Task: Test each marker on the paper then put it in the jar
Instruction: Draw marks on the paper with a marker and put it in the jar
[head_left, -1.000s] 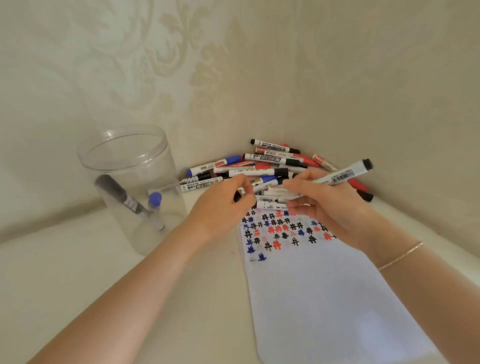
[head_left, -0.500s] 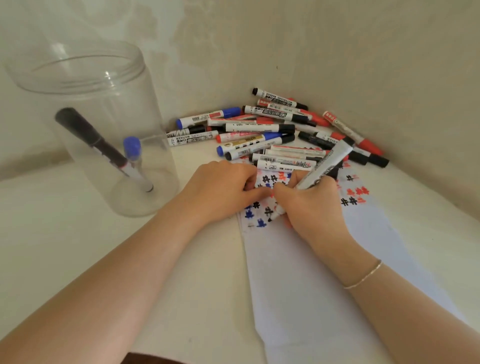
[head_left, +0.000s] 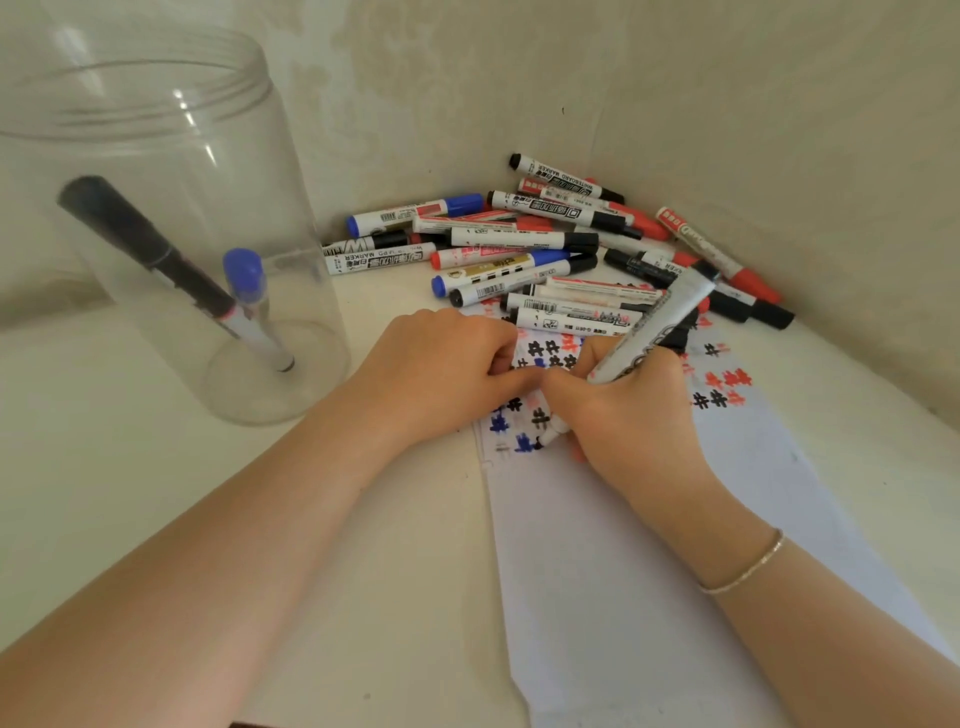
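Observation:
My right hand (head_left: 639, 415) grips a white marker (head_left: 660, 322) with a black end. Its uncapped black tip presses on the white paper (head_left: 649, 571), just below rows of black, blue and red test marks. My left hand (head_left: 441, 374) rests curled on the paper's left edge, touching the right hand. Its fingers pinch what looks like the marker's cap, mostly hidden. A clear plastic jar (head_left: 291, 156) stands upright to the left, with a black-capped marker (head_left: 140, 244) and a blue-capped marker (head_left: 244, 275) leaning inside.
A pile of several capped markers (head_left: 519, 241) in black, blue and red lies in the corner behind my hands, against the patterned wall (head_left: 675, 78). The pale tabletop (head_left: 130, 493) runs left and forward. A thin bracelet (head_left: 748, 571) circles my right wrist.
My hands came down from above the pile to the paper, and the marker tip now touches the sheet. My head moved closer, so the jar looms larger at left.

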